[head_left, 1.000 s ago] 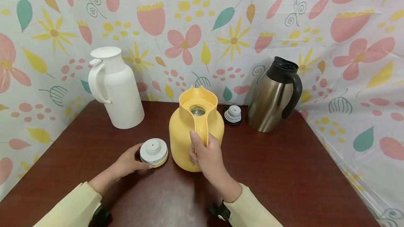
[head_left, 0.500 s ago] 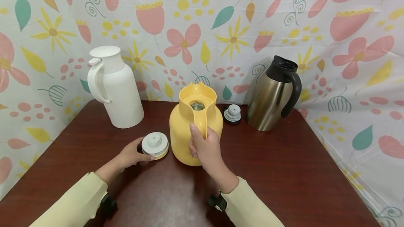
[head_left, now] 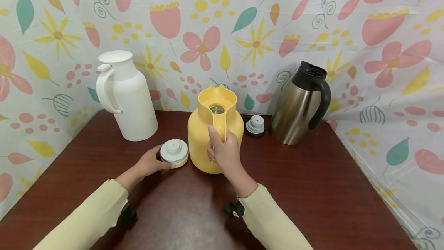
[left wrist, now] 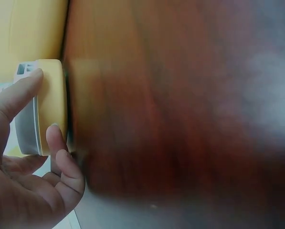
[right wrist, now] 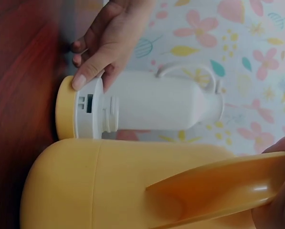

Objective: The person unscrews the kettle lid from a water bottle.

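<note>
The yellow thermos jug (head_left: 198, 136) stands upright in the middle of the table, its top uncovered and the round mouth showing. My right hand (head_left: 226, 150) grips its handle (right wrist: 218, 186), fingers wrapped round it. Left of the jug is its round lid (head_left: 174, 152), upside down with the white plug side up and the yellow side below. My left hand (head_left: 150, 161) holds this lid by the rim, thumb on the near side; the far fingers are partly hidden in the head view. In the right wrist view the lid (right wrist: 66, 107) sits low, close beside the jug.
A white thermos jug (head_left: 130, 99) stands at the back left. At the back right is a steel jug (head_left: 293, 107) with a black top and handle. A small grey-white stopper (head_left: 255, 124) on a black base lies beside it. A flowered cloth (head_left: 256, 22) hangs behind the dark-red table (head_left: 298, 200).
Both hands have moved away from me, toward the back cloth, taking the yellow jug and its lid along. The lid has also shifted slightly right. Both grips stay the same.
</note>
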{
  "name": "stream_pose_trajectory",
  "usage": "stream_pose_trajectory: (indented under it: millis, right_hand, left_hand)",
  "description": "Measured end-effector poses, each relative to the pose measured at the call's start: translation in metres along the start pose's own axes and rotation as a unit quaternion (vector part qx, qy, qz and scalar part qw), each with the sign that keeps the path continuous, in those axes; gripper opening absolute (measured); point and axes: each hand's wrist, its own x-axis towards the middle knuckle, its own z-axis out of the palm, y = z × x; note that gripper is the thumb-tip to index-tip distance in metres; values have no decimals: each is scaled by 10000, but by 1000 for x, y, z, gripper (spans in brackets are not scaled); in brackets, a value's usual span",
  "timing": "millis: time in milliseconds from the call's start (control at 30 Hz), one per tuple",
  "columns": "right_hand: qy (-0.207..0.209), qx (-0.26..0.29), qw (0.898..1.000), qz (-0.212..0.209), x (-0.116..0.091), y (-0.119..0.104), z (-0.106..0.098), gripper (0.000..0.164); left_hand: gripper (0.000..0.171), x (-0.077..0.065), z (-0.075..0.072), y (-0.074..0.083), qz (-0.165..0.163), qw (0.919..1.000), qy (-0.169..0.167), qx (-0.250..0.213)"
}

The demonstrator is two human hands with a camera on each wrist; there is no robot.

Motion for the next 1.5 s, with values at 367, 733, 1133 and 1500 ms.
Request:
stream_pose_trajectory:
  millis: [367,733,1133,1500]
  right_hand:
    - [56,98,9999,15,26,3,-2,38]
    - [-52,111,9999,-93,53,11,-10,38]
    - [270,211,9991,-247,80,18,-1,40]
    - [408,247,9984,-306,101,23,5,36]
  left_hand:
    - [90,24,1,6,-340,9994,56,-103]
    - [94,55,0,11,-795,9963,145,-295]
    - [95,84,-2,15,-1202,9893,320,-756]
    - [89,106,0,20,-1323,9824,704,-1117]
